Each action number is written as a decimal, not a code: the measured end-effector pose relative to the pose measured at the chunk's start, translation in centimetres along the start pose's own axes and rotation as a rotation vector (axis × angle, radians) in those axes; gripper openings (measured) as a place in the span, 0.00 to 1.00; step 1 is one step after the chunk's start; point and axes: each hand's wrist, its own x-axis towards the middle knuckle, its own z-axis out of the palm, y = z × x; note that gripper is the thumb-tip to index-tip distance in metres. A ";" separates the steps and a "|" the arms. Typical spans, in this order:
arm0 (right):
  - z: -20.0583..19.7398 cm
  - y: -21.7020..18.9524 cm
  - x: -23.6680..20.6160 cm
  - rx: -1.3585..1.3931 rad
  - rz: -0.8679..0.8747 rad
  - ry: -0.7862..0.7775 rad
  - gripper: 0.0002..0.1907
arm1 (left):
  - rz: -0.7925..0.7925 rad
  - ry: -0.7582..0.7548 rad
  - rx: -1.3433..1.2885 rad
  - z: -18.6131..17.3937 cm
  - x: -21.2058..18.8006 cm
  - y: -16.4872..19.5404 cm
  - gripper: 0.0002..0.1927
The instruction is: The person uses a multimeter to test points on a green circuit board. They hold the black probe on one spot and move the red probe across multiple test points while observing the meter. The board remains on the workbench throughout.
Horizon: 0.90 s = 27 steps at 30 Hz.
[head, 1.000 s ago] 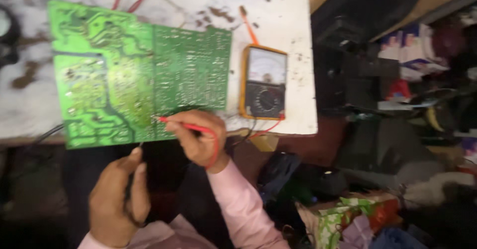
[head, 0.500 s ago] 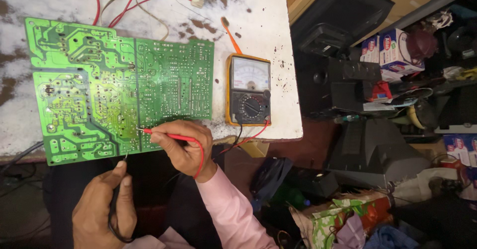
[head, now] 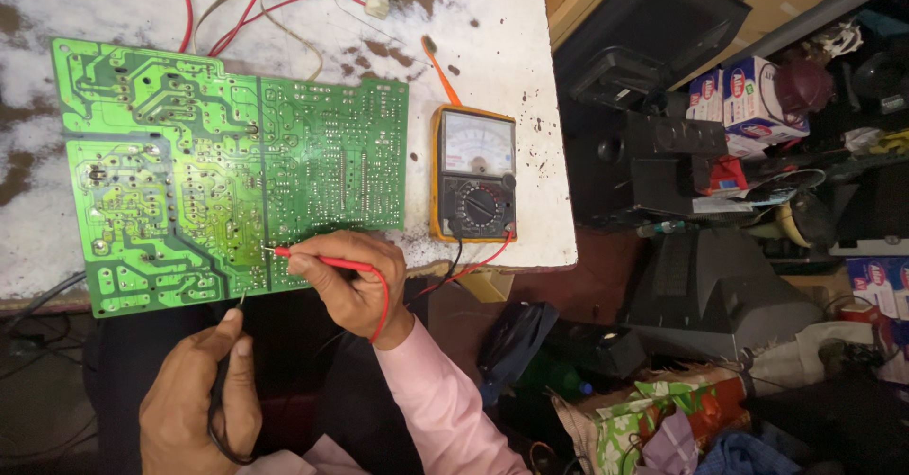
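Fingers (head: 317,265) of the right hand (head: 355,281) pinch a red probe (head: 322,261), pen-style grip, tip touching the near edge of the circuit board (head: 227,177). Left hand (head: 199,394) fingers curl closed around a black probe (head: 237,304) and its black lead, thin tip pointing up at the board's near edge; contact cannot be told. Pink sleeve (head: 445,399) on the right arm.

Surface: white worktable (head: 502,68), paint worn, brown stains and dark specks, near edge chipped. Room is cluttered: to the right of the table, dark electronics casings (head: 653,39), a grey set (head: 720,286), white-and-red cartons (head: 748,96); on the floor near right, a green patterned bag (head: 644,423).

Circuit board lies flat on the table, left of centre, solder side up, its near-left corner overhanging the table edge. Bright green, rectangular, glossy lacquer, paler trace patterns on the left half, dense rows of silver solder dots on the right half.

Analog multimeter (head: 473,174) sits just right of the board, not touching it: orange rubber-like case, white dial face, black round selector knob. Red and black leads (head: 473,262) leave its near end. An orange-handled tool (head: 440,72) lies just beyond the meter. Red and pale wires (head: 275,11) loop on the far side of the table, touching the board's far edge.
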 end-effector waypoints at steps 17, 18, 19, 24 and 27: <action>0.0 -0.1 0.0 -0.028 0.015 -0.003 0.04 | -0.011 -0.009 -0.002 -0.2 0.1 0.2 0.09; 0.0 -0.1 0.0 -0.037 0.017 -0.003 0.04 | 0.003 -0.006 0.001 -0.2 0.1 0.2 0.09; 0.0 -0.1 -0.1 -0.044 0.018 -0.004 0.04 | 0.017 -0.003 0.004 -0.2 0.2 0.1 0.09; 0.0 0.0 -0.2 -0.038 0.002 0.000 0.04 | 0.030 -0.004 -0.007 -0.3 0.1 0.1 0.09; 0.0 0.1 -0.2 -0.011 0.018 -0.008 0.04 | 0.008 -0.008 -0.003 -0.3 0.0 0.1 0.09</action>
